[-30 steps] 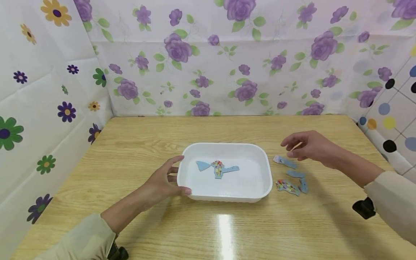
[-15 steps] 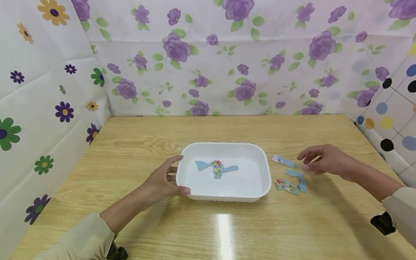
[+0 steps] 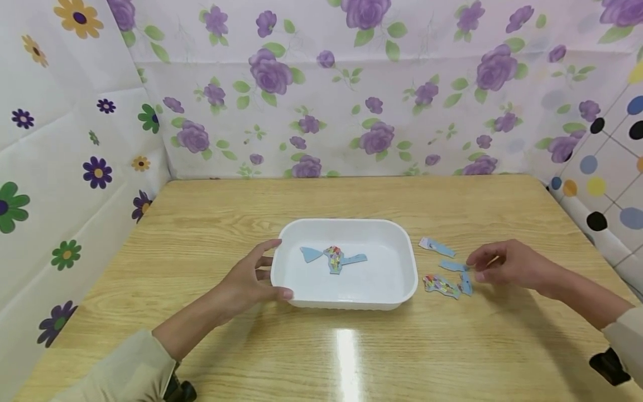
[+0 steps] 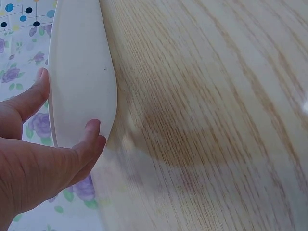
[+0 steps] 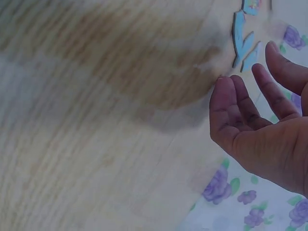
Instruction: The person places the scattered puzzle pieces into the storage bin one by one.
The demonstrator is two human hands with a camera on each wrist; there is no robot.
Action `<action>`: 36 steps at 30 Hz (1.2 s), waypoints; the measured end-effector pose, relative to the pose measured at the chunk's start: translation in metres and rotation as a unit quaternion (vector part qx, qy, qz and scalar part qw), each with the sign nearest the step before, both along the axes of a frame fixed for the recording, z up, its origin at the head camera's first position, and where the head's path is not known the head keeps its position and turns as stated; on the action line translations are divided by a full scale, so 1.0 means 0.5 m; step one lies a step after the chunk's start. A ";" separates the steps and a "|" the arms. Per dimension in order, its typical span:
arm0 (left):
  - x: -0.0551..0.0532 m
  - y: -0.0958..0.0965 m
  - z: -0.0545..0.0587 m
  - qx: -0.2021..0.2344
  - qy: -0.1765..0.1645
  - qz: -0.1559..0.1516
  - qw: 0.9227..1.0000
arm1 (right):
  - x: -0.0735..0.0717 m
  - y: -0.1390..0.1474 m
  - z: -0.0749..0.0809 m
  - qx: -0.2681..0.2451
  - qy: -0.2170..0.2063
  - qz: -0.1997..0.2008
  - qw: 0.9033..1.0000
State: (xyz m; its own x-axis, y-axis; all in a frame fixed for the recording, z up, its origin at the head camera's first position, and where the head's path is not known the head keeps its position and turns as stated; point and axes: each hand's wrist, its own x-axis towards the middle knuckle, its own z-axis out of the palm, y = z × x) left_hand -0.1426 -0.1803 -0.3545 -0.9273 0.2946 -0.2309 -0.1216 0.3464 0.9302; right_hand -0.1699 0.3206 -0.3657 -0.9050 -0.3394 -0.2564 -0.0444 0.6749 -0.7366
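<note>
My left hand [image 3: 248,282] holds the left end of a white plastic tray [image 3: 346,304], thumb at its front corner and a finger on the rim farther back. In the left wrist view, fingertips [image 4: 91,132] lie against the tray's outer wall. Inside are a blue triangular puzzle piece [image 3: 311,254], a colourful patterned piece [image 3: 334,260] and a narrow blue piece [image 3: 354,259]. My right hand [image 3: 509,265], fingers loosely bent and holding nothing, hovers beside a blue strip piece [image 3: 454,266] and a forked blue piece [image 3: 466,283] on the table.
Right of the tray lie another patterned piece [image 3: 441,285] and a blue piece with a pale end [image 3: 438,247]. The wooden table [image 3: 226,206] is backed by a purple-flowered cloth [image 3: 311,84], with printed cloths at both sides.
My right hand has moved right and toward me, from over the far blue piece to beside the strip and forked pieces. My left hand stays on the tray.
</note>
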 end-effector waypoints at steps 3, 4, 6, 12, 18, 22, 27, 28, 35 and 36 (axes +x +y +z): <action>-0.001 -0.001 0.000 0.003 0.000 -0.002 1.000 | 0.008 -0.003 -0.007 -0.004 0.008 0.002 1.000; -0.001 -0.001 0.000 0.003 0.001 -0.002 1.000 | 0.011 -0.004 -0.010 -0.004 0.009 -0.002 1.000; -0.001 -0.001 0.001 0.003 0.000 -0.003 1.000 | 0.015 -0.007 -0.016 -0.002 0.018 -0.009 1.000; 0.000 -0.001 0.001 0.002 0.000 -0.002 1.000 | 0.026 -0.016 -0.033 0.038 0.067 -0.014 0.997; 0.000 -0.002 0.002 0.007 0.001 -0.005 1.000 | 0.030 -0.025 -0.048 0.061 0.114 -0.013 0.992; 0.000 -0.003 0.001 0.011 0.001 -0.007 1.000 | 0.032 -0.028 -0.058 0.060 0.141 -0.005 0.988; 0.000 -0.002 0.000 0.012 0.000 -0.008 1.000 | 0.038 -0.031 -0.071 0.061 0.173 0.001 0.983; 0.000 -0.002 0.000 0.012 0.000 -0.008 1.000 | 0.038 -0.032 -0.072 0.062 0.176 -0.002 0.983; 0.001 -0.001 0.002 0.008 -0.002 -0.009 1.000 | 0.040 -0.032 -0.075 0.062 0.166 -0.017 0.984; 0.001 -0.001 0.003 0.007 -0.002 -0.009 1.000 | 0.040 -0.032 -0.075 0.060 0.165 -0.016 0.984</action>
